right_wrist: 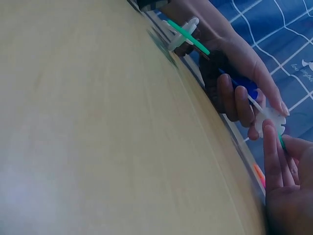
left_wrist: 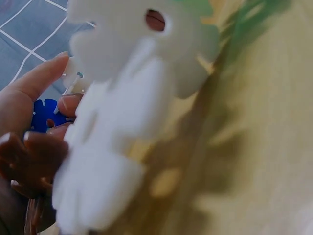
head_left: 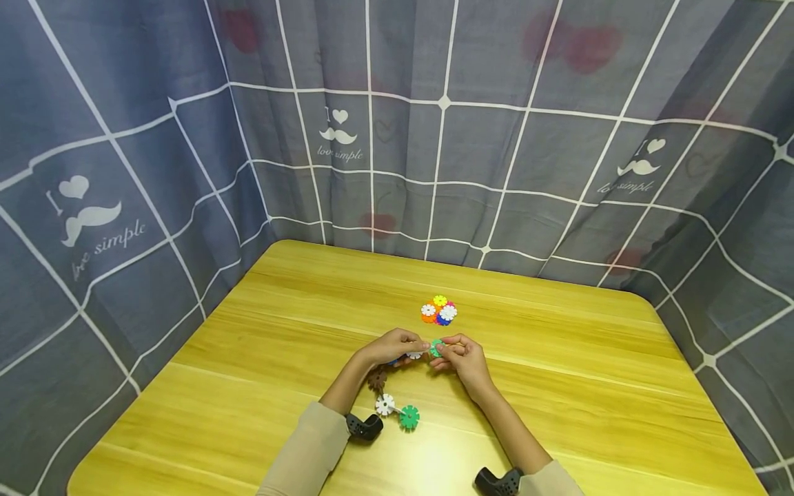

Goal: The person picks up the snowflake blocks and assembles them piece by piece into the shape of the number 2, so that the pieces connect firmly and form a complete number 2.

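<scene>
My left hand [head_left: 392, 346] grips a chain of notched plastic snowflake discs by its blue disc [left_wrist: 45, 113] and a white disc [right_wrist: 270, 122]. Between the thumb and fingers of my right hand [head_left: 468, 362] is a green disc [head_left: 437, 348], its edge meeting that white disc in the right wrist view. From under the left hand the chain runs down through a brown disc [head_left: 377, 379] and another white disc [head_left: 384, 404] to a green end disc [head_left: 409, 417]. Fingers partly hide the blue disc.
A small pile of loose discs [head_left: 440, 311], in yellow, white, orange, pink and blue, lies just beyond the hands on the wooden table [head_left: 279, 331]. A grey-blue checked curtain [head_left: 409, 138] surrounds the table's back and sides. Black wrist devices [head_left: 364, 428] sit at both cuffs.
</scene>
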Demonstrator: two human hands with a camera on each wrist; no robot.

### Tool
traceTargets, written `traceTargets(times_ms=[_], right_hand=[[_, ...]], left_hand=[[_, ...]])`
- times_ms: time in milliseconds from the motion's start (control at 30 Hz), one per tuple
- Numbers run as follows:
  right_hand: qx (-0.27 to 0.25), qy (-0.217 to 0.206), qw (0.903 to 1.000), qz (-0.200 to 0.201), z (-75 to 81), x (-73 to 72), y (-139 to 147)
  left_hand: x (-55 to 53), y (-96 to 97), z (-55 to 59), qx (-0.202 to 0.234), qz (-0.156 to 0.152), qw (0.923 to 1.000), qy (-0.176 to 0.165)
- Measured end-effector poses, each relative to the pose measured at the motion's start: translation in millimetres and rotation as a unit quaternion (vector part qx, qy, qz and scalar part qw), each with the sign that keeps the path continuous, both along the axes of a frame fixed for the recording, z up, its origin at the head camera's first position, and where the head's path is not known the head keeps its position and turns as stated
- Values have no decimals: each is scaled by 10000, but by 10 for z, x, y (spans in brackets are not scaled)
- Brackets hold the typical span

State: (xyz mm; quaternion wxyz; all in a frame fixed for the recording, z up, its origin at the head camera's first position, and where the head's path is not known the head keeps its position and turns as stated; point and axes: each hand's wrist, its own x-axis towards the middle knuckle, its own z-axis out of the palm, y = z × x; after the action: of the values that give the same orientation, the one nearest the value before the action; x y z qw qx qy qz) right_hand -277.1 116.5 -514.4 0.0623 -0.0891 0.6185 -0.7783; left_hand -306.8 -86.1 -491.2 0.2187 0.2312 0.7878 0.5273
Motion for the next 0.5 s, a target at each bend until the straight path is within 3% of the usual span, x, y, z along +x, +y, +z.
traceTargets(times_ms=[133,200,267,333,400,500], right_hand=[[86,190,9998,-45,-3,-13,-29],[405,510,9976,-235,-14,-42,-32],[976,1016,9881,-613,-30,-100,-21],[1724,1583,9652,-1165,-50,-188,8],[2408,2037,9330,-1734,-61,-289,44],[3206,2252,8952,-2126,-69,-440,93]], left_hand=[[22,-2,9,33,28,9999,-104],[32,5,16,50,-9,9998,-169],[40,14,27,94,-65,9997,-230],[42,23,25,117,-127,9996,-241],[41,26,22,166,-149,9994,-271],[40,21,14,204,-145,9990,-357]])
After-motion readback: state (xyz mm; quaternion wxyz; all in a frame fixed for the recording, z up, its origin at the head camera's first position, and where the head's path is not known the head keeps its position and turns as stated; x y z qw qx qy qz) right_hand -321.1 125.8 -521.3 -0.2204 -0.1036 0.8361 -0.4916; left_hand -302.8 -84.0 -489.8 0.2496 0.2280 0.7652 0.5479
